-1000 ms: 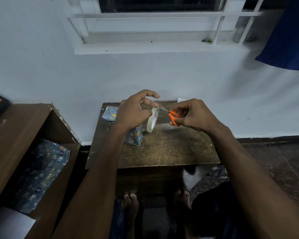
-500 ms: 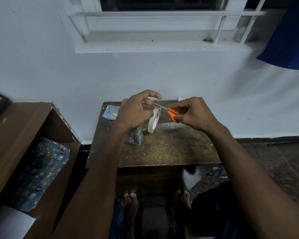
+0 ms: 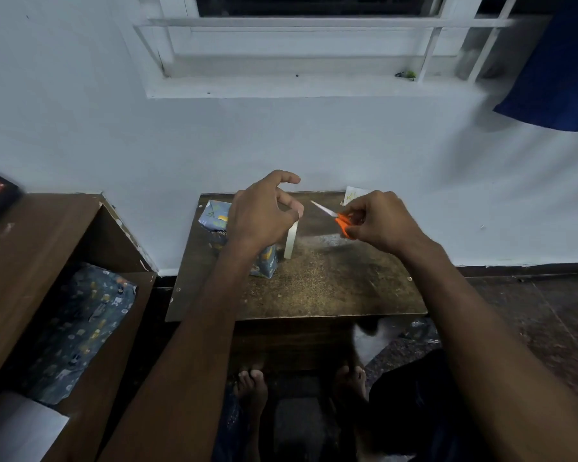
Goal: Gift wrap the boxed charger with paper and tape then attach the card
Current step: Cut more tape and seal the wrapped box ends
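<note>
A small brown table (image 3: 314, 288) with a scuffed, speckled top stands against a pale wall (image 3: 114, 135) under a white window sill (image 3: 281, 86), with a wooden cabinet (image 3: 40, 235) to its left holding a fold of patterned wrapping paper (image 3: 80, 328). The wrapped box (image 3: 214, 218) sits on the table's far left part, a card (image 3: 354, 195) leans at the wall. The left hand (image 3: 261, 215) pinches a tape strip, the tape roll (image 3: 291, 240) hanging below; the right hand (image 3: 381, 218) grips orange scissors (image 3: 339, 220), apart from the tape.
</note>
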### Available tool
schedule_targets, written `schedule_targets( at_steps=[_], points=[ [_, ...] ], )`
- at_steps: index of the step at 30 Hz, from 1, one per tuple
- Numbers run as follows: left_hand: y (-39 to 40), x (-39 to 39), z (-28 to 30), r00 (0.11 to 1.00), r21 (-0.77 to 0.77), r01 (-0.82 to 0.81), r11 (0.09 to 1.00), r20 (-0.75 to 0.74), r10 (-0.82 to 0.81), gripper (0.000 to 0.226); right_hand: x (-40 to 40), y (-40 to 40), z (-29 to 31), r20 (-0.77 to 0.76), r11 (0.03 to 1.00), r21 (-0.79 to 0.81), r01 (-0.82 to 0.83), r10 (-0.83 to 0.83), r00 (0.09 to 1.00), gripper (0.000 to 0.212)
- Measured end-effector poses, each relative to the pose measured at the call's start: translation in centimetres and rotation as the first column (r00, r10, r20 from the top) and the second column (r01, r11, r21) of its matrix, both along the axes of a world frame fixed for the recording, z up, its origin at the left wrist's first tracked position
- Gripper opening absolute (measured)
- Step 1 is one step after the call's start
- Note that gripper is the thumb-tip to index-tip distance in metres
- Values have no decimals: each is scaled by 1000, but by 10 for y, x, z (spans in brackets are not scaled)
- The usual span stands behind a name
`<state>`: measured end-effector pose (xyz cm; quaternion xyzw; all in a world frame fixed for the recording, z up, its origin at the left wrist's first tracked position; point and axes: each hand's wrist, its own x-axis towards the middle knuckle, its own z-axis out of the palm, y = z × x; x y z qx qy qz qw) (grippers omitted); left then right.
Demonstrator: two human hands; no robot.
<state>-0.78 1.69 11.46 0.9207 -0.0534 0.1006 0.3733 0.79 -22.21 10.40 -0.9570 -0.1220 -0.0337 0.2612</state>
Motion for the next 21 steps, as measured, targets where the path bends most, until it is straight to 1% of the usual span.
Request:
schedule_targets(
  at_steps=[2,4,5,7,8,9,10,11,12,13,14,16,17,18,21],
  points=[
    [0,1,0,1000,-24,11,1000,-10,-11,51,3,8,-15,-47,985,-170,-17,10,999,19],
    [1,1,0,999,-57,29,998,-16,-30,52,4,19,-30,-134,954,-295,-54,14,991,23],
    [1,1,0,999,-75,40,996,-17,-41,52,4,24,-35,-155,941,-332,-64,13,988,25],
    [3,1,1,997,-119,74,990,-23,-78,51,5,29,-36,-112,929,-368,-28,-14,994,29],
    [5,2,2,994,-144,103,984,-32,-108,51,5,30,-35,-65,942,-336,5,-29,997,35],
    [7,2,2,988,-172,140,975,-42,-149,51,5,30,-31,-29,971,-239,25,-33,999,45],
    [9,3,3,980,-201,180,963,-49,-194,52,3,31,-27,-17,997,-82,7,-9,1000,59],
    [11,3,3,971,-230,217,949,-51,-234,54,0,33,-22,-14,995,93,-49,50,999,73],
    [12,3,3,963,-263,243,934,-50,-265,57,-3,35,-18,-9,966,229,-124,129,992,81],
    [13,3,3,957,-299,259,918,-47,-285,60,-7,39,-15,3,931,308,-196,205,979,78],
    [14,2,3,954,-333,265,905,-43,-295,62,-9,44,-14,19,904,347,-250,260,965,67],
    [14,1,3,955,-381,265,886,-25,-296,68,-12,51,-16,36,879,384,-281,290,956,35],
    [13,0,3,957,-401,263,878,-11,-291,71,-14,54,-14,14,869,418,-266,287,958,24],
    [12,-1,3,959,-421,259,869,7,-283,74,-16,56,-13,-24,856,456,-243,285,958,22],
    [9,-3,5,969,-473,240,848,56,-243,77,-21,60,-9,-109,840,504,-202,293,950,25]
  ],
)
